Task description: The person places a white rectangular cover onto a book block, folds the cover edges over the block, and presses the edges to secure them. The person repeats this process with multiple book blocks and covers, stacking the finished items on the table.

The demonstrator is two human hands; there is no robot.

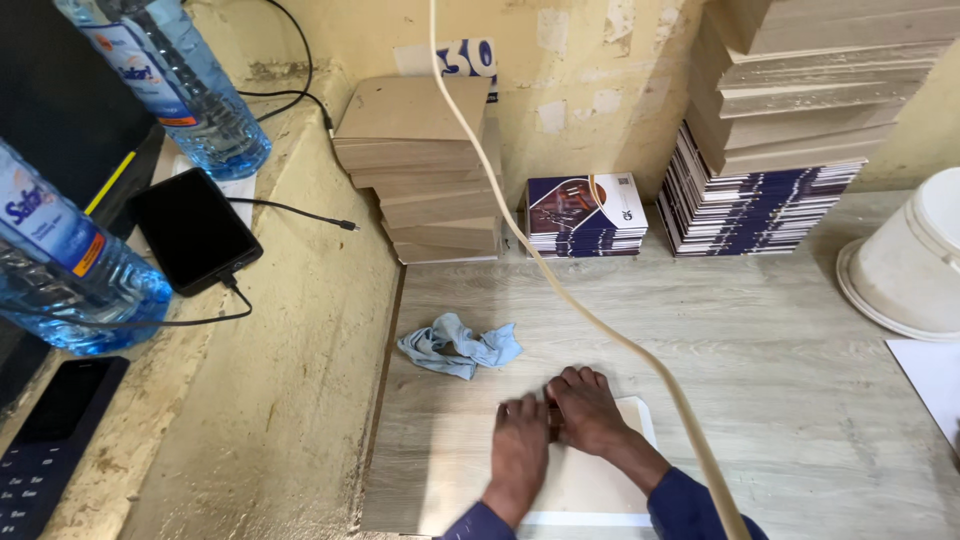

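Observation:
Both my hands press flat on a pale board (590, 490) that lies over a white sheet (600, 519) on the wood-grain table (780, 340). My left hand (520, 445) lies palm down with its fingers together. My right hand (588, 408) is beside it, fingers touching the left hand's fingertips near the board's far edge. Something small and dark shows between the two hands, too hidden to tell what. Both sleeves are dark blue.
A crumpled light-blue cloth (460, 345) lies just beyond my hands. Stacks of brown boards (420, 165) and printed booklets (585, 215) line the wall, with a taller pile (780, 130) at the right. A white bucket (905, 265), a hanging cord (560, 280), water bottles (60, 260) and a charging phone (195, 228) are around.

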